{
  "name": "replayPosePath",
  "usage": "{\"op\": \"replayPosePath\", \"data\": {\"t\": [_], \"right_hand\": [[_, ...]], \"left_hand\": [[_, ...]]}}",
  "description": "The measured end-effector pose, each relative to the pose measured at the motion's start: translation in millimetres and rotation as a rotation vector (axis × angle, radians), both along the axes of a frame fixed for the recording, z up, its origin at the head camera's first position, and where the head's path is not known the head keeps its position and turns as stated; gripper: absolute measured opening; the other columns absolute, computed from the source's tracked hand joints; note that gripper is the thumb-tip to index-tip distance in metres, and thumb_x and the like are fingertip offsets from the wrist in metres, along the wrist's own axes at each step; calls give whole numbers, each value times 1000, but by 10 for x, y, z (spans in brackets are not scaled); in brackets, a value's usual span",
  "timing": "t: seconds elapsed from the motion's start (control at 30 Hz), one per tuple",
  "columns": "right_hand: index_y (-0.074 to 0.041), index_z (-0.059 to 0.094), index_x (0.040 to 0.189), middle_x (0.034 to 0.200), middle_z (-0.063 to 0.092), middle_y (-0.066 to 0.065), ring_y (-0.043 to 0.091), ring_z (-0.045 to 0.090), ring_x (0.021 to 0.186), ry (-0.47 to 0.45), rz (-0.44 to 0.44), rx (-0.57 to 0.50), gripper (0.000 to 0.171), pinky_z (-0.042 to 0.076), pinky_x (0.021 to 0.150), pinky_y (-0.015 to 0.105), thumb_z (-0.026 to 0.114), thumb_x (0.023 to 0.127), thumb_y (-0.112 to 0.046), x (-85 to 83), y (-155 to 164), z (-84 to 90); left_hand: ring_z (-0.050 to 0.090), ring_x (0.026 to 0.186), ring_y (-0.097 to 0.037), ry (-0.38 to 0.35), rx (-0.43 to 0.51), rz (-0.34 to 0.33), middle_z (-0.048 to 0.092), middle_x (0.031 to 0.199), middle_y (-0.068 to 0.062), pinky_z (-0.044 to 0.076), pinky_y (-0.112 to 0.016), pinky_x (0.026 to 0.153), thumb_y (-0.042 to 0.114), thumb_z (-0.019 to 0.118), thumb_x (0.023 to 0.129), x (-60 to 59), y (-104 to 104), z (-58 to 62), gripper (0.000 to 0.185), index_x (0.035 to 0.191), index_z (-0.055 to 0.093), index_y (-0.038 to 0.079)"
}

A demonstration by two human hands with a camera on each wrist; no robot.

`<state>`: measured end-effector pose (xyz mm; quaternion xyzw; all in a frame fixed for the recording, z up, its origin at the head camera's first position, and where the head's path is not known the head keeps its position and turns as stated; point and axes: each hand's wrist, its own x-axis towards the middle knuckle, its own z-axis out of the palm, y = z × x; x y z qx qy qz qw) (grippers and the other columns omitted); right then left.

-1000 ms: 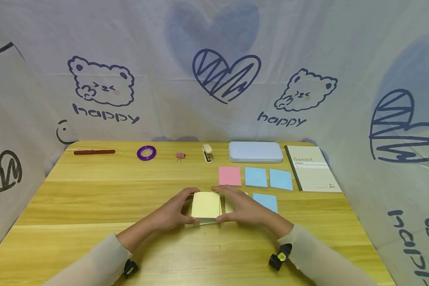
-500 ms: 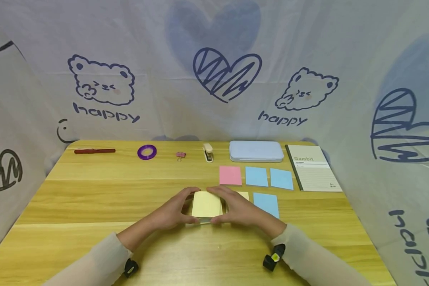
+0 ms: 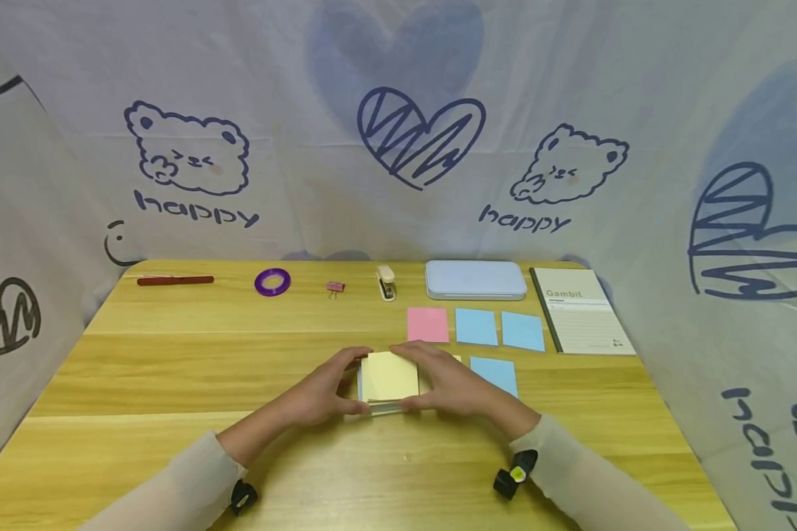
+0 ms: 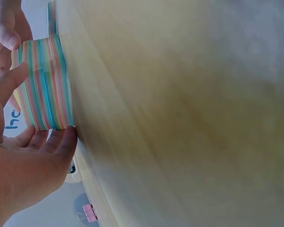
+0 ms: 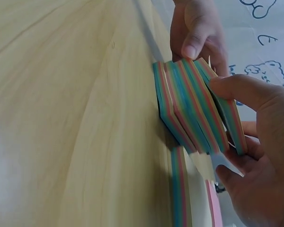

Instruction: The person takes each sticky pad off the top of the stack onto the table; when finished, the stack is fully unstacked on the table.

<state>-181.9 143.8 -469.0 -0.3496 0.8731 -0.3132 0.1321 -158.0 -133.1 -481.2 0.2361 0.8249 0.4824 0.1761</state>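
Pale sleeves and black wrist straps [image 3: 514, 476] come first, over the wooden table [image 3: 372, 472], whose near edge runs out of my sight. My left hand [image 3: 315, 391] curves thumb and fingers around the left side of a striped stack of note pads [image 5: 184, 104]. My right hand [image 3: 454, 383] pinches the stack's top pad [image 3: 390, 377], yellow-faced, between thumb and fingers. That pad sits a little to the right of the layers below, and from my right wrist a wedge-shaped gap shows beneath it.

Just right of the stack, partly under my right hand, lies a yellow pad [image 5: 182, 189]; next to it, a blue pad [image 3: 494, 376]. Behind these run a pink pad [image 3: 428, 325] and two more blue ones.

Along the far edge, left to right: a dark red pen [image 3: 176, 280], a purple tape ring [image 3: 259, 283], a pink binder clip [image 3: 335, 288], a cream stapler [image 3: 386, 283] and a pale blue case [image 3: 476, 280], closed, its contents hidden. The notebook [image 3: 581, 310] near the right edge reads "Gambit". Wood separates all these from my left arm. The cloth [image 3: 319, 177] beyond says "happy".
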Motion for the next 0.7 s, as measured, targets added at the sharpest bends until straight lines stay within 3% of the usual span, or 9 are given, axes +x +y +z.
{"op": "replayPosePath", "data": {"t": [0.17,0.3,0.47,0.6,0.7], "right_hand": [[-12,41,159,159,44,6,31,40,147,19,-18,-22,86,36,119,57,83,88,-37,1,170,-4],[-18,42,159,159,45,7,34,37,149,-16,-68,-62,85,35,118,61,84,87,-34,24,346,11],[-22,41,159,161,42,5,35,32,152,-59,-149,-69,86,32,118,66,84,86,-40,72,607,12],[-19,41,159,159,43,3,32,40,147,-76,-188,-92,88,35,118,62,85,85,-39,105,822,1],[-19,41,159,160,42,5,33,39,148,-103,-209,-126,88,34,120,58,86,85,-37,130,995,-15]], "left_hand": [[37,146,-48,5,-27,6,40,157,-24,32,-62,119,15,83,88,6,3,3,83,155,35,2],[38,146,-47,6,-46,9,41,154,-22,32,-62,120,17,84,88,8,2,6,83,155,36,3],[37,146,-46,6,-53,4,40,156,-22,32,-62,119,20,83,89,10,-9,0,83,156,36,5],[37,146,-46,9,-55,0,40,156,-21,32,-62,119,21,83,89,11,-13,-3,83,156,37,6],[38,146,-46,18,-57,-2,41,155,-20,32,-62,119,21,83,89,10,-12,-2,82,156,37,6]]}}
